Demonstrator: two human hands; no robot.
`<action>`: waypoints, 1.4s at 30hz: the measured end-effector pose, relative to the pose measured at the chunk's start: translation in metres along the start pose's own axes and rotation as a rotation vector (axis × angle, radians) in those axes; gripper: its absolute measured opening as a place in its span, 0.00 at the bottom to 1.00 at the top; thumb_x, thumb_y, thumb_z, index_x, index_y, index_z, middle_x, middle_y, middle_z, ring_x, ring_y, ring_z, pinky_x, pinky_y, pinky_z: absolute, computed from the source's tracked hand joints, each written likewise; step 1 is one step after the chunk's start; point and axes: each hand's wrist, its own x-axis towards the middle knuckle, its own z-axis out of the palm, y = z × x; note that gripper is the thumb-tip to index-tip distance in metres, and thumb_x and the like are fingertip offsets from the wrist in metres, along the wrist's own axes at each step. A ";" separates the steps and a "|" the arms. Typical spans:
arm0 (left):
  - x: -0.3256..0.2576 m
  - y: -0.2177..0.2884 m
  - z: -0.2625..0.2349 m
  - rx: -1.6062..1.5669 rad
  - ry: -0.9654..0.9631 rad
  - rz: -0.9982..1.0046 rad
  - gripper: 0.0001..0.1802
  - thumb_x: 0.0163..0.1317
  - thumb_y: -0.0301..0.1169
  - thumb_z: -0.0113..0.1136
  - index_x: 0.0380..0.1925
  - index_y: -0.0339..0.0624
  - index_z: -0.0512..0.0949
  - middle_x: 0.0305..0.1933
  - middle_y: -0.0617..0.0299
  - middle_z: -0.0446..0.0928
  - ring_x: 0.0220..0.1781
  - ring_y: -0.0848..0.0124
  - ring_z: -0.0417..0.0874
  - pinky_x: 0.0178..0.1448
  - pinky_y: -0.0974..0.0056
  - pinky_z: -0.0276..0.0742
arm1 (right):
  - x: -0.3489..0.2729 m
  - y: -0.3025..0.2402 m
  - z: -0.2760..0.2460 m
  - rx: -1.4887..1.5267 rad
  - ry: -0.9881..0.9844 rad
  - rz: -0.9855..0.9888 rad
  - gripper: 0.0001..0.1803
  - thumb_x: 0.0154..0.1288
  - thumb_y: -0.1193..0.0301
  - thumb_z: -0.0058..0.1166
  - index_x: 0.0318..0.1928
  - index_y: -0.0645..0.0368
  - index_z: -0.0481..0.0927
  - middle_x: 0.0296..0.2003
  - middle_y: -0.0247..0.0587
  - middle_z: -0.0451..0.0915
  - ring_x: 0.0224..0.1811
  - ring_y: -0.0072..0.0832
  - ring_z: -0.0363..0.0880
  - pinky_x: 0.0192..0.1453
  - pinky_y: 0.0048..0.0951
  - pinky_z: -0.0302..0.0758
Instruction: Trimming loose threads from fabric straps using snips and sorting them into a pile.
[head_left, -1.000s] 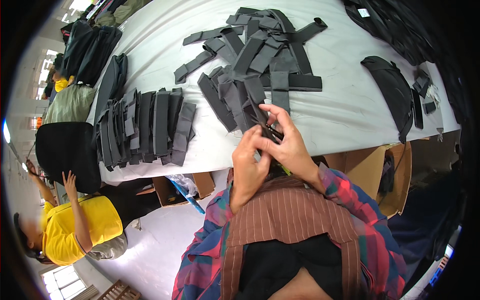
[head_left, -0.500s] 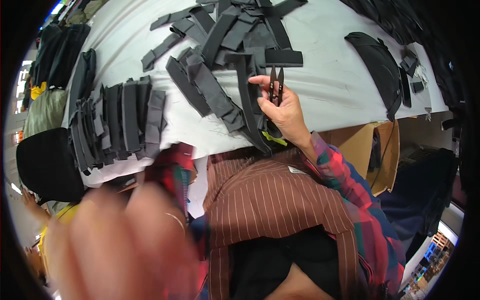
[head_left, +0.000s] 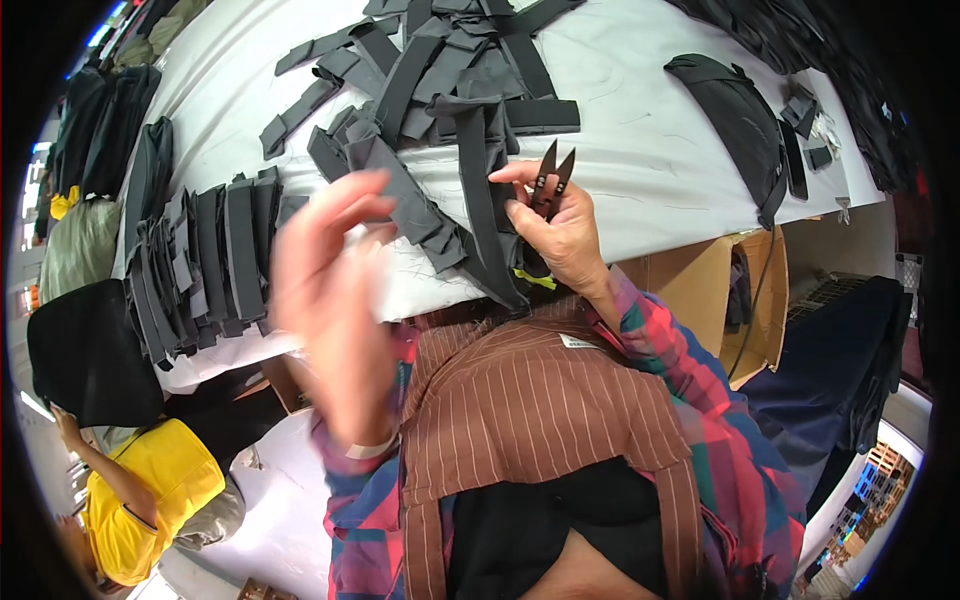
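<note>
Head view: I looked down through the single camera at a white-covered table (head_left: 625, 190) and a person in a brown pinstriped apron (head_left: 545, 410) and plaid sleeves.
Right hand: I saw the right hand (head_left: 562, 235) wrapped around a pair of dark snips (head_left: 552, 183), thumb and forefinger reaching to the edge of a dark strip (head_left: 472, 160); whether they pinched it I could not tell.
Snips: their two blades stood apart, tips toward the far side of the table.
Dark strip: it lay lengthwise just left of the right hand, its near end at the table edge by the apron, with a yellow-green piece (head_left: 533, 280) beside it.
Left hand: I had the left hand (head_left: 335, 285) raised and motion-blurred, its fingers loosely spread, in front of the table's near edge; a pale band circled the wrist.
Strip heap: a loose heap of dark grey strips (head_left: 455, 75) lay crisscrossed beyond the hands.
Strip row: more strips stood packed in a row (head_left: 205, 255) on the left.
Right side: I saw a curved black piece (head_left: 735, 130) on the table and a cardboard box (head_left: 690, 300) below.
Co-worker: a person in a yellow shirt (head_left: 165, 490) had a hand against a black rounded panel (head_left: 95, 355).
</note>
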 end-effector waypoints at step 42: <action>-0.038 -0.108 0.004 -0.353 -0.256 -0.315 0.29 0.50 0.13 0.54 0.54 0.33 0.60 0.59 0.46 0.69 0.57 0.66 0.74 0.64 0.64 0.69 | -0.015 0.015 0.005 -0.738 -0.252 -0.112 0.11 0.47 0.80 0.58 0.35 0.60 0.79 0.27 0.42 0.77 0.30 0.41 0.78 0.34 0.35 0.74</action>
